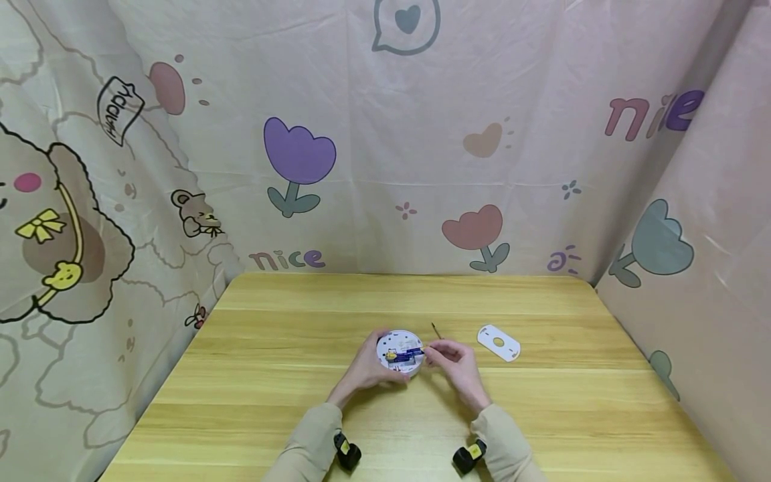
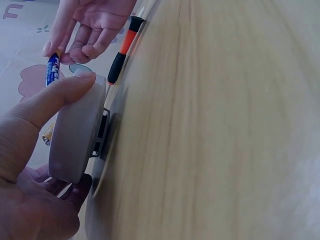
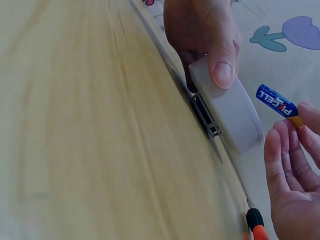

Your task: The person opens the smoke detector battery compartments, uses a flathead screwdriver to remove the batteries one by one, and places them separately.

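1. The right hand (image 1: 454, 367) pinches a blue battery (image 3: 277, 101) by its orange end, between thumb and fingertips; a slack pinch could let it drop and roll.
2. The left hand (image 1: 369, 365) grips a round white device (image 3: 230, 112) by its rim, above the desk (image 1: 542, 415); if that grip loosened, pressure from the battery might tip it.
3. A second battery (image 2: 47, 139) shows at the device's face, mostly hidden in the wrist views. Polarity marks are too small to read, so a reversed cell seems the likeliest mistake.
4. Whether the bracket (image 3: 206, 116) beneath the device touches the desk, I cannot tell.
5. The right hand hides the screwdriver's (image 2: 125, 50) handle in the head view; a careless sweep could knock it.
6. The white plate (image 1: 508, 349) lies to the right, apart from both hands.
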`<control>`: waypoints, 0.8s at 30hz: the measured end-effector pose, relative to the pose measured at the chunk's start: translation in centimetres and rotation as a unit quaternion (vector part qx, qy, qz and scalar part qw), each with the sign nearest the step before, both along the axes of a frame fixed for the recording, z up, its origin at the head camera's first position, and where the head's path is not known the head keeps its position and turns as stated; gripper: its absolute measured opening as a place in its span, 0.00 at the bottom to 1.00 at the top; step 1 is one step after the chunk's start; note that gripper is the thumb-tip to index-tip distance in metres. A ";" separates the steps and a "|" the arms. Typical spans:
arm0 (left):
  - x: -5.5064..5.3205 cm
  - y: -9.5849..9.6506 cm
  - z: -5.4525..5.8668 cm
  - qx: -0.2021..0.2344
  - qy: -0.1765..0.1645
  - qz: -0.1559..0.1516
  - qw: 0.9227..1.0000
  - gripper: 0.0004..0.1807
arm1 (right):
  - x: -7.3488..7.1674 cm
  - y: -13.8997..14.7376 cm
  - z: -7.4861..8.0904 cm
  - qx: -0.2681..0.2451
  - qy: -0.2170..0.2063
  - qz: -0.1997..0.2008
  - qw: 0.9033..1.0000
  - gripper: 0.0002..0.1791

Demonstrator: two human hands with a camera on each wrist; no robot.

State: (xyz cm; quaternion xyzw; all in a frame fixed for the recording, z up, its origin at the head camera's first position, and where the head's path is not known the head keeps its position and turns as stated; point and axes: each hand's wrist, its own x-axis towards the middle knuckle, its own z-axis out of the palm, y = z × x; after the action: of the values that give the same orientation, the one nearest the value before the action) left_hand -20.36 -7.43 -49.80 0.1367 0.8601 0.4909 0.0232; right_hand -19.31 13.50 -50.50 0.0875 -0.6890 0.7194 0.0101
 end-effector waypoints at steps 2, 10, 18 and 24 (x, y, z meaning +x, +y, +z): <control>0.0 0.0 0.0 0.000 -0.003 0.001 1.000 0.59 | 0.0 0.1 -0.1 -0.021 -0.004 -0.007 1.000 0.21; 0.0 0.0 0.1 -0.001 -0.005 0.004 1.000 0.59 | -0.3 0.2 -0.6 -0.088 -0.014 -0.053 0.995 0.22; 0.0 0.0 0.1 0.002 -0.013 0.005 1.000 0.59 | -0.3 0.4 -0.7 -0.115 -0.034 -0.076 0.990 0.22; 0.0 0.0 0.1 0.003 -0.016 0.003 1.000 0.59 | -0.3 0.6 -0.3 -0.144 -0.041 -0.102 0.984 0.23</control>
State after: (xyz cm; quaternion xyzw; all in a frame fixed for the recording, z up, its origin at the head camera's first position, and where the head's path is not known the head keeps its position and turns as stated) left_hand -20.38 -7.45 -49.66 0.1266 0.8587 0.4954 0.0353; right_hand -19.59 14.08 -50.83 -0.0153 -0.5837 0.8091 0.0671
